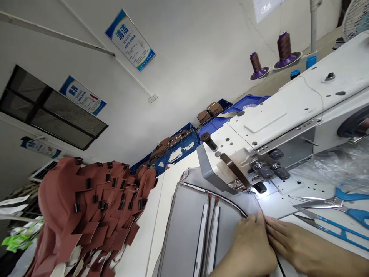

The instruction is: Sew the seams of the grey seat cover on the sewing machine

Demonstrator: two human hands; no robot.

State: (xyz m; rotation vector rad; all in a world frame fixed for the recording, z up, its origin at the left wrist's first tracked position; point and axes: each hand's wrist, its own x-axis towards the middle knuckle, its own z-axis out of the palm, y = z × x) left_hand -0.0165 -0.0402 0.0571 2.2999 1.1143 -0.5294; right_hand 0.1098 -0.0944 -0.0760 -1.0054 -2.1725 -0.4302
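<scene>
Presently, grey panel (181, 227): on the white worktop (150, 227), its curved edge beneath the head of the sewing machine (282, 115).
Left hand (248, 246): on the panel near that edge, fingers bent and close together; whether they pinch it cannot be told.
Right hand (288, 240): just beside the left, fingers nearly straight, tips at the edge; grip hidden.
Blue-handled scissors (336, 203): near the right hand.
Reddish-brown pieces (86, 215): heaped beyond the panel.
</scene>
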